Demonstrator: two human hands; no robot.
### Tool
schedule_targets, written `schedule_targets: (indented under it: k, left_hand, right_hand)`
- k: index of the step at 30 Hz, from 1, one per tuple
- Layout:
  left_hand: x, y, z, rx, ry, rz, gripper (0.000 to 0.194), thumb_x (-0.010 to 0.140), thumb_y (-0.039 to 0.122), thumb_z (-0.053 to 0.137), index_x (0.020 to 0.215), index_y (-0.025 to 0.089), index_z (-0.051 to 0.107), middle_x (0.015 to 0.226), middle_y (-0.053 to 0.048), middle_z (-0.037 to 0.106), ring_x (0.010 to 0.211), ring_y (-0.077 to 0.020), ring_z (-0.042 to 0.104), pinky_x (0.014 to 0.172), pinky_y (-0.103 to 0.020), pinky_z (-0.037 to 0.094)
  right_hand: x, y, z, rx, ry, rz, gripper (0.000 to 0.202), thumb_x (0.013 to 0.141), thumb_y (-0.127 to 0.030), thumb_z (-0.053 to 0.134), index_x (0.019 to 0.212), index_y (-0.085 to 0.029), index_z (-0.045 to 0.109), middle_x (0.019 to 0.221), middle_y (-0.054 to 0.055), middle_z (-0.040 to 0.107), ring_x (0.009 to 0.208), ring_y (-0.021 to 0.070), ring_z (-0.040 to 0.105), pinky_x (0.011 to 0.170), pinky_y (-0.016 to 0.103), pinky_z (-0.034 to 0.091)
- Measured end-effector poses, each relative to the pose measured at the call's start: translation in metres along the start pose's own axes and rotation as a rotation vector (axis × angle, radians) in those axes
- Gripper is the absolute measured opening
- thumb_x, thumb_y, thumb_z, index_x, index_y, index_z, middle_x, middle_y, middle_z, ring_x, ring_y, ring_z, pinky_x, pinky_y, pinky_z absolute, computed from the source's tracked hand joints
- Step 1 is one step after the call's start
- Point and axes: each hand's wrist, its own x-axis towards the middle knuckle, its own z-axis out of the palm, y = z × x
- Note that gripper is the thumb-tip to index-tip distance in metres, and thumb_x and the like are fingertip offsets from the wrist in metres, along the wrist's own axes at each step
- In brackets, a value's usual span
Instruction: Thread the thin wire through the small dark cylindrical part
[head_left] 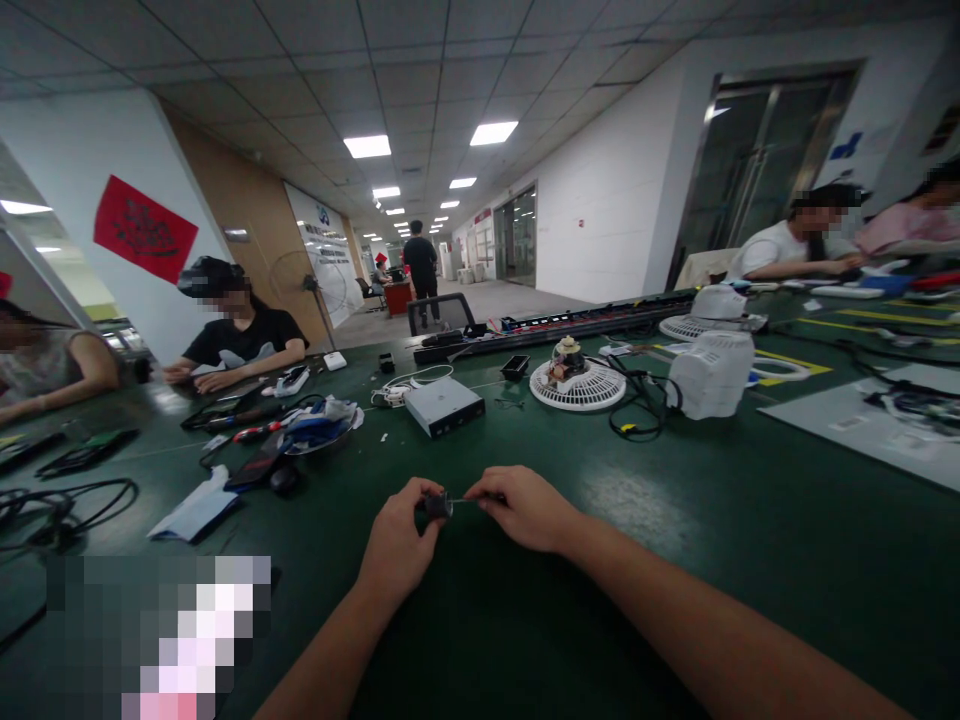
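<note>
Just above the green table [480, 620], my left hand [397, 535] is closed around a small dark cylindrical part [438, 506], with thumb and fingers on its sides. My right hand [521, 505] pinches a thin metal rod [466, 500] between thumb and fingers. The rod's left end meets the right face of the cylinder. Whether it goes inside is too small to tell. Beyond my hands lies a silver box-shaped drive [444, 405].
Behind are a white fan grille with a motor [577, 385], a white housing [712, 375], a black cable [645, 405] and a small black tray [515, 367]. At left are a blue cloth bundle [319, 425] and a pale cloth [196, 508]. Several people sit around the table.
</note>
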Motion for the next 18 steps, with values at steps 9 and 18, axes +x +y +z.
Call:
schedule_targets:
  k: [9,18]
  left_hand:
    - [-0.0022,0.0031,0.0004,0.024,-0.009,0.019,0.026,0.080,0.019,0.061,0.105,0.025,0.058,0.097,-0.002,0.069,0.092,-0.0213,0.066,0.085,-0.038,0.048]
    - [0.0002,-0.0033,0.0004,0.024,-0.073,-0.030,0.027,0.078,0.023,0.064,0.105,0.025,0.059,0.100,-0.003,0.069,0.095,-0.0227,0.066,0.080,-0.037,0.050]
  right_hand:
    - [-0.0052,-0.0061,-0.0090,-0.188,-0.016,-0.056,0.032,0.086,-0.014,0.050,0.107,-0.024,0.072,0.093,0.004,0.068,0.083,0.0168,0.062,0.072,0.028,0.042]
    - [-0.0035,-0.0068,-0.0033,-0.139,0.013,0.016,0.032,0.087,-0.014,0.048,0.106,-0.024,0.072,0.095,0.003,0.068,0.086,0.0167,0.063,0.074,0.027,0.043]
